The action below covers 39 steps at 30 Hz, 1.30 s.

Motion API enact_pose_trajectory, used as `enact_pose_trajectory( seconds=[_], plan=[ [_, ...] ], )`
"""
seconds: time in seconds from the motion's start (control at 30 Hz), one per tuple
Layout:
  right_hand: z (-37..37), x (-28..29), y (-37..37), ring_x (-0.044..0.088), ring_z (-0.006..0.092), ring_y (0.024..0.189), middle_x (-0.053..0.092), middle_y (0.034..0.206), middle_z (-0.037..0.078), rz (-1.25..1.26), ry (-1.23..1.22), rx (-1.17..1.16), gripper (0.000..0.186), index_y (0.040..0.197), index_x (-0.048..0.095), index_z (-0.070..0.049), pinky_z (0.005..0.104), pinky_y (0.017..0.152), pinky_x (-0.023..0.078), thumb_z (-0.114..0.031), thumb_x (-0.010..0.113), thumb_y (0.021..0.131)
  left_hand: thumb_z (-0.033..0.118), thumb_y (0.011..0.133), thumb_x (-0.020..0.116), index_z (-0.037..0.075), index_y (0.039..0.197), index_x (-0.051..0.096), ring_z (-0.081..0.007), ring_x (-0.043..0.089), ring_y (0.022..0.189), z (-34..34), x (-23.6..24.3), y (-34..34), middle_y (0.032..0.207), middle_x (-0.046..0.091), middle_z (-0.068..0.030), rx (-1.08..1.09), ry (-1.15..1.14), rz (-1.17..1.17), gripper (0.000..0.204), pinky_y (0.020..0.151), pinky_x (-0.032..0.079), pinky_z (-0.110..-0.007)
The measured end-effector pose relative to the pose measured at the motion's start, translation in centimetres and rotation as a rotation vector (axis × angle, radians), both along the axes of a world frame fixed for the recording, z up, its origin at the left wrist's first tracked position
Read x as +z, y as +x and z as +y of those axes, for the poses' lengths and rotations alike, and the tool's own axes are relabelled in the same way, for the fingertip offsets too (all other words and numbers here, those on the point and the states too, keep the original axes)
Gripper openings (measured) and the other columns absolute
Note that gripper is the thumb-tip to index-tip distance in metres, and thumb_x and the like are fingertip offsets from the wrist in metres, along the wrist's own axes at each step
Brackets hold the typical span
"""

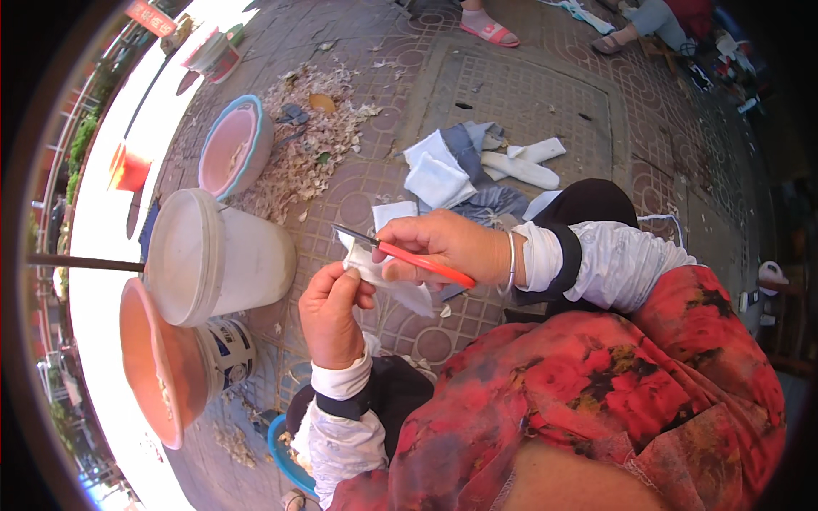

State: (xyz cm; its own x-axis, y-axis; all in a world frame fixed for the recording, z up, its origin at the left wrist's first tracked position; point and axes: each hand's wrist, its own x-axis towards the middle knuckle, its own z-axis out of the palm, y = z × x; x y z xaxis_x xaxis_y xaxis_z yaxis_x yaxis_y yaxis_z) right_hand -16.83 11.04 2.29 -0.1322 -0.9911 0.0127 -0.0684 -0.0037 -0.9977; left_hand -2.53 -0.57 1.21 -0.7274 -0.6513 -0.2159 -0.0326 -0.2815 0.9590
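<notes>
Near the middle, my right hand is closed around red-handled scissors, their narrow dark blades pointing to the left. Just below and left of it, my left hand pinches a piece of white cloth between thumb and fingers. The cloth hangs beneath the scissors and runs under my right hand. The blades pass over its upper end; whether they touch it I cannot tell. Beyond my hands, folded white cloth pieces lie on crumpled blue-grey fabric, beside rolled white strips.
To the left stand a lidded white bucket, an orange basin on a printed pail, and a pink basin. Pale scraps litter the paving. A blue basin sits by my left knee. Other people's feet show at the top.
</notes>
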Motion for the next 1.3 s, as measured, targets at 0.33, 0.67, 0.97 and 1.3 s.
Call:
enact_pose_trajectory(
  seconds=[0.33,0.67,0.97,1.3],
  plan=[
    [-0.3,-0.5,-1.1,0.052,0.0103,0.080,0.056,0.088,0.005,0.285,-0.076,0.012,0.033,0.100,0.049,0.000,0.0240,0.074,0.043,-0.015,0.062,0.074,0.006,0.076,0.051,-0.002,0.079,0.058,-0.0077,0.046,0.052,1.5,0.3,0.2,0.061,0.054,-0.0034,-0.237,-0.152,-0.115,0.010,0.049,0.035,-0.019],
    [-0.9,-1.2,-0.6,0.049,0.0060,0.079,0.053,0.085,0.002,-0.059,0.016,-0.079,0.031,0.104,0.044,-0.002,0.0221,0.071,0.042,-0.010,0.058,0.078,0.004,0.075,0.050,-0.003,0.080,0.057,-0.0073,0.045,0.052,0.2,-0.5,-0.3,0.062,0.054,-0.0025,-0.137,0.104,0.025,0.011,0.049,0.035,-0.019],
    [-0.4,-1.9,-1.0,0.048,0.0055,0.076,0.053,0.082,0.001,0.007,0.040,-0.108,0.029,0.103,0.044,-0.003,0.0217,0.069,0.041,-0.011,0.057,0.078,0.012,0.079,0.054,0.001,0.086,0.057,-0.0052,0.046,0.060,0.8,-1.2,-0.7,0.071,0.055,0.0000,-0.287,0.068,0.020,0.014,0.056,0.036,-0.018],
    [-0.2,-1.6,-1.0,0.048,0.0056,0.074,0.053,0.079,0.001,0.044,0.084,-0.145,0.030,0.103,0.045,-0.003,0.0215,0.066,0.041,-0.010,0.056,0.076,0.007,0.078,0.056,0.000,0.092,0.056,-0.0036,0.048,0.067,2.3,-1.0,-1.1,0.079,0.055,0.0014,-0.209,-0.104,-0.042,0.016,0.060,0.038,-0.018]
  ],
)
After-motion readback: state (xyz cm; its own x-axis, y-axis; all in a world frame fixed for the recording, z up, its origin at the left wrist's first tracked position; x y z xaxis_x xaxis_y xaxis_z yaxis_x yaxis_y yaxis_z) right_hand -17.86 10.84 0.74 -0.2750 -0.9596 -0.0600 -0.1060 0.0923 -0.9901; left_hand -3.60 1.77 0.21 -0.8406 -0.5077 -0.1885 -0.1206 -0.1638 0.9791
